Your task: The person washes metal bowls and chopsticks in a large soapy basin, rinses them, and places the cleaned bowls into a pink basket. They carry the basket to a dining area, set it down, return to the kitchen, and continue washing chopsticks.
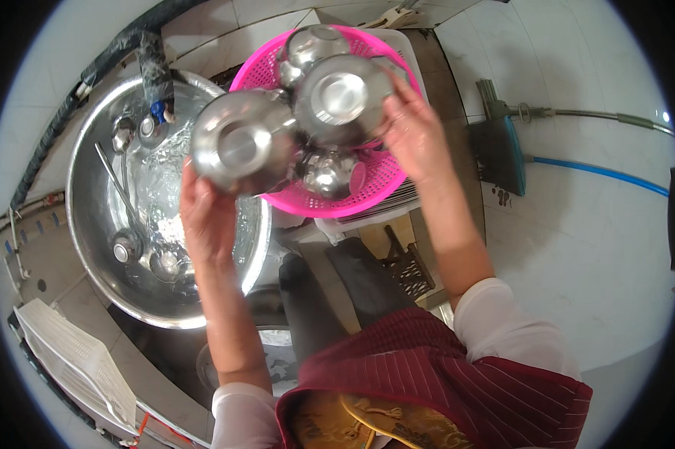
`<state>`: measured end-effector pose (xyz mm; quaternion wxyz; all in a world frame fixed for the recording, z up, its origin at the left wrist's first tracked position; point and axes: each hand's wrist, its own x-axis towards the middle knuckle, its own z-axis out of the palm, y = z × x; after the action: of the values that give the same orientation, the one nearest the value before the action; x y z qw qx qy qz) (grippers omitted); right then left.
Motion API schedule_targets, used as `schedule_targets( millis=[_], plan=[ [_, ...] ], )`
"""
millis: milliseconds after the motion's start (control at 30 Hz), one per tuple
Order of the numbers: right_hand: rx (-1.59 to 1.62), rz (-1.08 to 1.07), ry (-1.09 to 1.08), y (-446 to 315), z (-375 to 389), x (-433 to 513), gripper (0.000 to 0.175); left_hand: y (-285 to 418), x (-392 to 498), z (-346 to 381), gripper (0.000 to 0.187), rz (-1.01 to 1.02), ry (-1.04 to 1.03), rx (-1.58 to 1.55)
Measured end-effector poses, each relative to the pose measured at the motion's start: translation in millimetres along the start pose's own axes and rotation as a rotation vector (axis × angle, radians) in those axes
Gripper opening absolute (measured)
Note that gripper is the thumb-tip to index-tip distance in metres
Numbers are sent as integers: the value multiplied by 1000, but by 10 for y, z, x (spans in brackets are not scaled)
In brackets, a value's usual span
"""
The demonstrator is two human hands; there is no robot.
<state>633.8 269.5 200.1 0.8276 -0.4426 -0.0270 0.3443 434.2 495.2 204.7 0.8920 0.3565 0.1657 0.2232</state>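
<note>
My left hand [209, 219] grips the rim of a stainless steel bowl [242, 143], turned with its base towards me. This bowl hangs between a wide metal basin [99, 280] and a pink plastic colander [315, 212]. At the colander's right side, my right hand [416, 134] holds a second upside-down steel bowl [340, 101] by its edge. Other shiny metal bowls lie inside the colander, one at the back [315, 45] and one at the front [332, 177]; the held bowls partly hide them.
Water fills the basin, with a ladle [123, 134] and small metal cups [125, 250] in it. A wrapped pipe with a blue-handled tap [159, 111] reaches over its rim. Beneath the colander is a white crate [407, 47]. A white plastic basket [79, 359] stands lower left; a broom [497, 157] lies right.
</note>
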Motion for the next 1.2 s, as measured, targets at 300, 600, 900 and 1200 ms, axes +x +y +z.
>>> schedule_targets(
  millis=[300, 600, 900, 1200],
  plan=[
    [-1508, -397, 376, -50, -463, 729, 34, -469, 759, 923, 44, -106, 73, 76],
    [-1330, -200, 215, -197, -369, 914, 52, -403, 857, 984, 40, -18, 93, 18],
    [-1201, -638, 70, -26, -156, 894, 39, -343, 327, 642, 43, -41, 345, -58],
    [-1603, -847, -281, -215, 143, 294, 38, -877, -411, 637, 30, 368, 554, 1172]
  ],
)
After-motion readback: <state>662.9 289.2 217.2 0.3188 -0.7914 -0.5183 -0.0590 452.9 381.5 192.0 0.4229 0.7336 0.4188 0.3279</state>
